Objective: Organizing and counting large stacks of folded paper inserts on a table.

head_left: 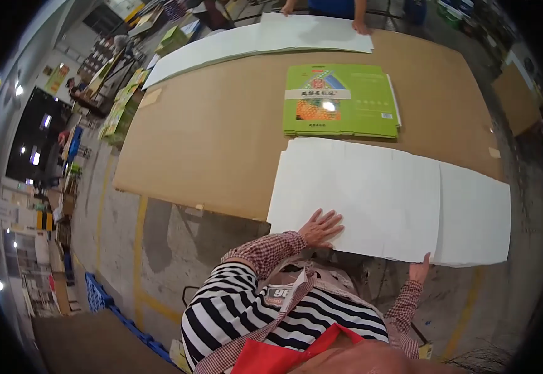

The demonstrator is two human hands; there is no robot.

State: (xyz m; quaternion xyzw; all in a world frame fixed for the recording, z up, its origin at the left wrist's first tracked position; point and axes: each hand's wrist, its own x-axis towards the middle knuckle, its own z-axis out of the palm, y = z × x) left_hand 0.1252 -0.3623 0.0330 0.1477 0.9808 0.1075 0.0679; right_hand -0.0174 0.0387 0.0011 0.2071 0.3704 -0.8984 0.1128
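Large white card sheets lie stacked at the near right edge of a brown cardboard-topped table. My left hand rests flat on their near left part, fingers spread. At the near edge my right hand pinches the border of the white sheets, close to where the upper sheets end and another white part extends to the right; the underside of its grip is hidden. Just beyond the sheets sits a stack of flat green printed cartons, which neither hand touches.
Across the brown tabletop, a person in blue has both hands on more white sheets along the far edge. Green cartons are piled past the left side. A blue plastic pallet lies on the floor at lower left.
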